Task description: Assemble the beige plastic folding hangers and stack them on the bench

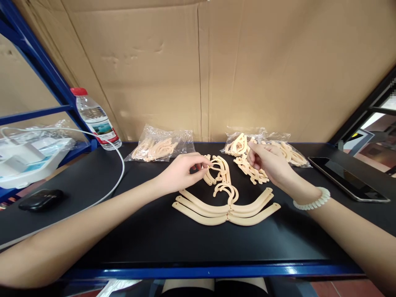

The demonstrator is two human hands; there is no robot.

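Observation:
My left hand (187, 171) reaches in from the left, thumb and forefinger closed at the edge of a beige folded hanger (227, 167) in a small group of folded ones. My right hand (267, 161), a pale bead bracelet (312, 199) on its wrist, hovers by a heap of folded hangers (252, 170). Its fingers are curled, the thumb sticks out, and nothing shows in them. Nearer to me lie several unfolded beige hangers (201, 206), arms spread, nested with their hooks pointing away. Part of the folded group is hidden behind my left fingers.
Clear plastic bags of folded hangers lie at the back left (157, 146) and back right (292, 154). A phone (348, 179) lies on the right. On the left are a water bottle (97, 119), a black mouse (41, 200) and a white cable (119, 177). Cardboard (139, 62) walls the back.

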